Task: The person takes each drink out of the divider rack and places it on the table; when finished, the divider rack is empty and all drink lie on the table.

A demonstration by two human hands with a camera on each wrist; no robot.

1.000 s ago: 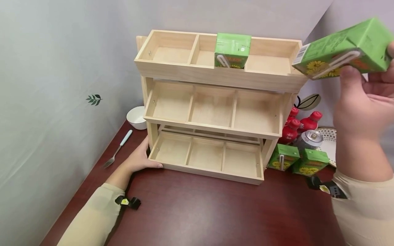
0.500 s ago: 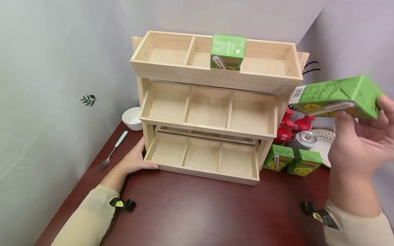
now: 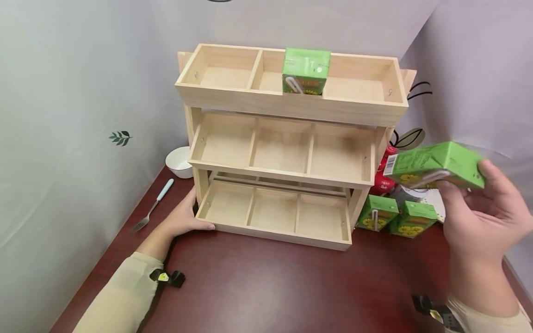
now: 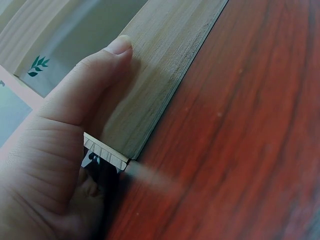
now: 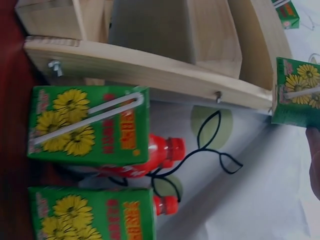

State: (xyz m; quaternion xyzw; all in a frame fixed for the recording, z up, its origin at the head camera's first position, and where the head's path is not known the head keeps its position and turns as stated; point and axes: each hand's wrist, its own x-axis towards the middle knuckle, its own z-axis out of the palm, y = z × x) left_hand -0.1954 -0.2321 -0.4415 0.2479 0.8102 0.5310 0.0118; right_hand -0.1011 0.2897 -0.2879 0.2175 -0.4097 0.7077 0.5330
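My right hand (image 3: 485, 217) grips a green drink carton (image 3: 433, 166) with yellow flowers and a white straw, thumb below and fingers at its end. The carton is tilted in the air, right of the wooden three-tier display rack (image 3: 291, 104). In the right wrist view the held carton (image 5: 302, 95) shows at the right edge. My left hand (image 3: 185, 217) holds the rack's lower left corner. Its thumb lies on the front board (image 4: 155, 60) in the left wrist view; its other fingers are mostly hidden. Another green carton (image 3: 306, 69) stands in the top tier's middle compartment.
Two green cartons (image 3: 376, 212) stand right of the rack, before red bottles (image 3: 382, 182), a partly hidden can (image 3: 410, 194) and a plate (image 3: 435, 201). To the left are a white bowl (image 3: 180, 162) and a fork (image 3: 155, 203) on the dark red table (image 3: 258, 286).
My right hand has come down and slightly left with the green carton, from above the rack's top tier level to just above the things at right. My left hand stays on the rack.
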